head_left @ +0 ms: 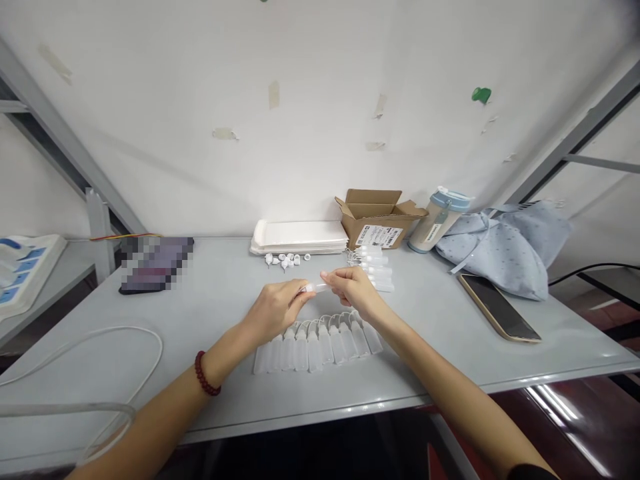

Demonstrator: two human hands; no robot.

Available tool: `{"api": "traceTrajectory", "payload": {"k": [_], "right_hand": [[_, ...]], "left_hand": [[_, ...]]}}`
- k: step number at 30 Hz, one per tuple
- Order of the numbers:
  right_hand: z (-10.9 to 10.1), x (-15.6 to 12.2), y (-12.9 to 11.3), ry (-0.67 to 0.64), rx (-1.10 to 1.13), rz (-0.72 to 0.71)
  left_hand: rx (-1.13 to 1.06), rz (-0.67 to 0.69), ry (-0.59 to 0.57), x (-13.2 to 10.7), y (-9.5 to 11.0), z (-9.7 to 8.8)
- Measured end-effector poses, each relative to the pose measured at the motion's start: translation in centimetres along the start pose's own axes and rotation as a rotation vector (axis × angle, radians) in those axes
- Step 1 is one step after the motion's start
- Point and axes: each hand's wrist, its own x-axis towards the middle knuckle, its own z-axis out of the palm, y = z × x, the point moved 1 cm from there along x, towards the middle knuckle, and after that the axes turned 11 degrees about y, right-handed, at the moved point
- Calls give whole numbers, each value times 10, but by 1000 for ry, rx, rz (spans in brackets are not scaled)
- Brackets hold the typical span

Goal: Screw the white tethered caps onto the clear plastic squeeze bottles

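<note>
A small translucent plastic squeeze bottle [319, 287] lies level between my two hands above the table. My left hand [273, 308] pinches its white cap end, and my right hand [356, 291] is closed round the other end, hiding part of it. Just below my hands, a row of similar bottles [314, 348] with white caps and thin looped straps lies side by side. Behind my right hand lie more such bottles [376, 267], stacked sideways. Several loose white caps [287, 260] are scattered beyond my left hand.
Along the wall stand a stack of white trays [300, 235], an open cardboard box [380, 227] and a tumbler [440, 220]. A phone [500, 310] and a blue patterned cloth bag [500, 247] lie right. A blurred dark item [157, 265] and a white cable [159, 347] lie left.
</note>
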Motion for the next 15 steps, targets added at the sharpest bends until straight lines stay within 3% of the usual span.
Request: {"api": "traceTrajectory", "payload": {"k": [4, 7, 9, 12, 15], "right_hand": [[-15, 13, 3, 177, -116, -196], [-44, 28, 3, 426, -256, -341], [-66, 39, 3, 561, -360, -401], [-96, 50, 4, 572, -526, -316], [-114, 54, 8, 517, -683, -204]], "left_hand": [[76, -168, -113, 9, -24, -10], [152, -335, -4, 12, -54, -23], [176, -376, 15, 13, -70, -27], [132, -336, -23, 16, -83, -20], [66, -260, -90, 21, -83, -3]]}}
